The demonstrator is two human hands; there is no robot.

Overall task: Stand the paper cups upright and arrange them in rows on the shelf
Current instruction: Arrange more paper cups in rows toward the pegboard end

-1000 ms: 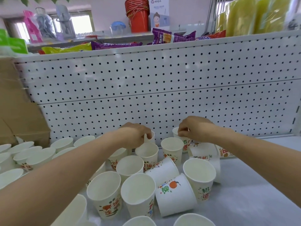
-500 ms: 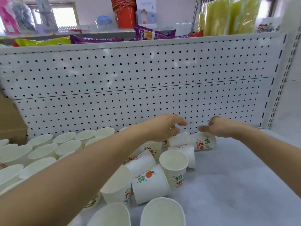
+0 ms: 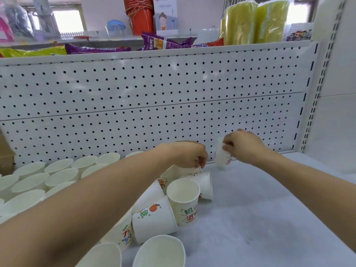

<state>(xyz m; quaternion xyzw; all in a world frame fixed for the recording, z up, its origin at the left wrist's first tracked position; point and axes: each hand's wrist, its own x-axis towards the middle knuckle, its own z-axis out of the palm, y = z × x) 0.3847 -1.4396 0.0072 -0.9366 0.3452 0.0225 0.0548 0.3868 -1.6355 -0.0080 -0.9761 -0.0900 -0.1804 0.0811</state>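
Right hand (image 3: pixel 243 146) pinches a blurred paper cup (image 3: pixel 221 158) by its rim, near upright, low over the shelf (image 3: pixel 269 218) by the pegboard (image 3: pixel 154 93); left hand (image 3: pixel 189 157) curls its fingers onto the rim of a tipped cup (image 3: pixel 204 186) in the jumble. Step, by my reading: righting strays; next calls for seating each flat, in line with the upright rows (image 3: pixel 57 170) at left.

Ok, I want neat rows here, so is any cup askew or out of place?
Yes. In the middle cluster, the orange-print cup and the white cup farther back lie on their sides, unlike the upright rows on the left. The right hand holds another cup apart from the rows.
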